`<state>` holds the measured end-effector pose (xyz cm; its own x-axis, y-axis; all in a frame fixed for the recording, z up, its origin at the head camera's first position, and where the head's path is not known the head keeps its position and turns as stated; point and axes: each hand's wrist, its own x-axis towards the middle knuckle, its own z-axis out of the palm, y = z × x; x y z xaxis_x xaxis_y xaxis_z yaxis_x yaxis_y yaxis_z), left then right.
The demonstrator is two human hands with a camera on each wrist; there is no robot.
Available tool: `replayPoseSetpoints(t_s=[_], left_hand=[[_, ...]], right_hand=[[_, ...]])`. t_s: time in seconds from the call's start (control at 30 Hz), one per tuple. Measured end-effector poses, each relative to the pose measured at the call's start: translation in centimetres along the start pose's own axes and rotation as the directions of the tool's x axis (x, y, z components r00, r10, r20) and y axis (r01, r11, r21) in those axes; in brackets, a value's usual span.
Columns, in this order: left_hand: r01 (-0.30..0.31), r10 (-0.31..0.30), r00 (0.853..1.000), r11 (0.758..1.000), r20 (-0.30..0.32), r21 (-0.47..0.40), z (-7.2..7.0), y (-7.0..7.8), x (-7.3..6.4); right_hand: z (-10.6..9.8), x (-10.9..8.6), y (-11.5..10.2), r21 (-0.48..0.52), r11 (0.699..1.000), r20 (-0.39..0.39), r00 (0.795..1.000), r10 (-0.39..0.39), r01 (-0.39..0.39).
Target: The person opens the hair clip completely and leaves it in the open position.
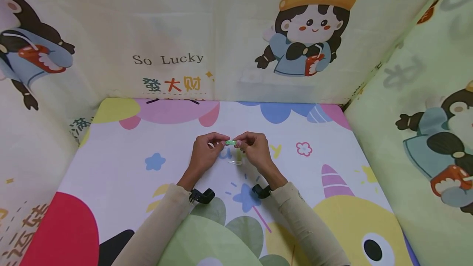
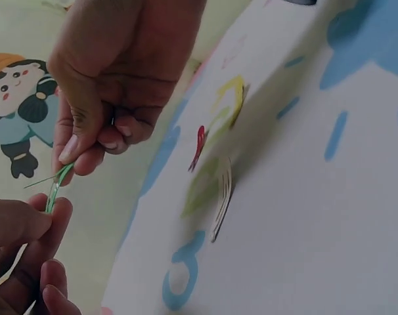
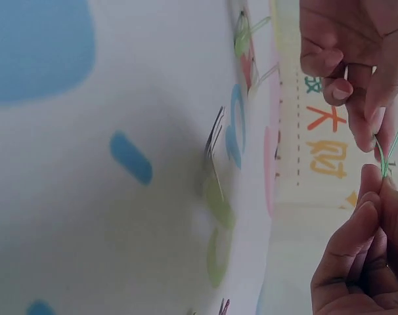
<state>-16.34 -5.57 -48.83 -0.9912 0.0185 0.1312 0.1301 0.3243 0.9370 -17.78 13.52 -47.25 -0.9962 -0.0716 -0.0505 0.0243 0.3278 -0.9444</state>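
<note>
Above the table, both hands pinch a thin, bright green, strand-like piece (image 1: 230, 143). My left hand (image 1: 205, 151) holds one end between thumb and fingertips. The right hand (image 1: 256, 151) pinches the other end, its fingertips close to the left ones. In the left wrist view the green strands (image 2: 60, 178) stretch between the two hands, and one fine end sticks out sideways. The right wrist view shows the strands (image 3: 384, 157) forking apart above the right fingertips. Below the hands, a small bundle of pale thin strands (image 2: 222, 197) lies on the table.
Near the pale bundle lies a small red piece (image 2: 198, 147). Green and red strand-like pieces (image 3: 245, 49) show at the top of the right wrist view. The table (image 1: 122, 184) has a printed cartoon cover. Printed cloth walls (image 1: 236, 52) stand behind and at both sides.
</note>
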Motion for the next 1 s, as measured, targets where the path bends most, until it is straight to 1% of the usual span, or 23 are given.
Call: replayPoseSetpoints(t_s=[0.1,0.23,0.43,0.57,0.73,0.87,1.0], left_hand=[[-0.043,0.044,0.999,0.992,-0.006,0.118,0.1,0.1,0.0],[-0.083,0.086,0.996,0.966,0.000,0.246,0.2,0.1,0.1],[-0.166,0.171,0.985,0.923,0.017,0.347,0.5,0.2,0.1],[-0.182,0.187,0.982,0.894,0.028,0.409,0.6,0.3,0.1],[-0.197,0.198,0.979,0.867,0.047,0.457,0.7,0.2,0.2],[-0.218,0.214,0.975,0.856,0.062,0.469,0.7,-0.1,0.3],[-0.214,0.203,0.976,0.855,0.074,0.472,0.8,-0.3,0.4]], right_hand=[[-0.1,0.1,0.3,0.008,1.000,0.002,1.000,0.001,-0.001],[-0.2,0.1,0.5,0.023,1.000,0.012,1.000,0.015,-0.015],[-0.3,0.3,0.7,0.019,0.998,0.047,0.997,0.053,-0.054],[-0.5,0.3,0.7,0.003,0.999,0.088,0.995,0.045,-0.045],[-0.9,0.4,0.7,-0.043,0.999,0.134,0.991,0.003,0.003],[-1.0,0.6,0.9,-0.119,0.991,0.146,0.988,-0.040,0.058],[-1.1,0.8,1.0,-0.207,0.971,0.153,0.984,-0.093,0.124]])
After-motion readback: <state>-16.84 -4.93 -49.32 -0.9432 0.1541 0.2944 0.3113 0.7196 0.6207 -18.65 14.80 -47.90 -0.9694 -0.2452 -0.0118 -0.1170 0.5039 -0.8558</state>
